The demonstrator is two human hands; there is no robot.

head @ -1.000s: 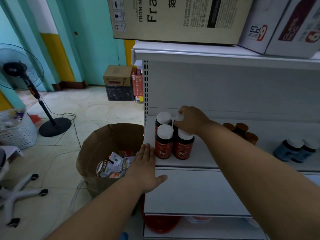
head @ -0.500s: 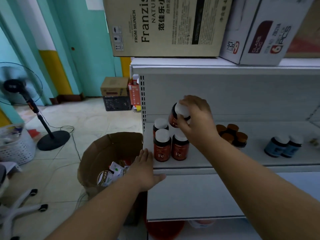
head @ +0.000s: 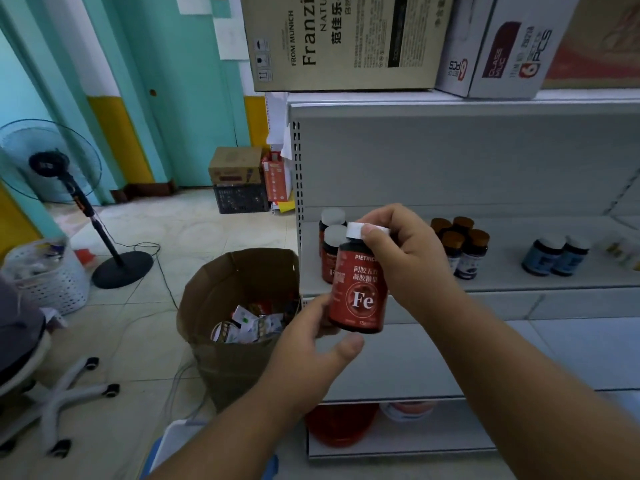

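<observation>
A red bottle [head: 358, 292] with a white cap and an "Fe" label hangs in front of the white shelf [head: 502, 296]. My right hand [head: 408, 261] pinches it by the cap from above. My left hand [head: 311, 344] reaches up from below with fairly straight fingers. Its fingertips touch the bottle's lower left side and its thumb sits just under the base. Two more red bottles [head: 330, 251] of the same kind stand at the shelf's left end, partly hidden behind the held one.
Brown-capped bottles [head: 460, 247] and blue bottles [head: 554, 259] stand further right on the shelf. An open cardboard box [head: 239, 289] of small packets sits on the floor left of the shelf. A standing fan [head: 69, 188], white basket [head: 48, 275] and chair base [head: 59, 393] are at left. Large cartons [head: 346, 39] rest on top.
My right hand lifted the red bottle off the shelf and brought it toward me. My left hand rose from the shelf edge to meet the bottle's lower side.
</observation>
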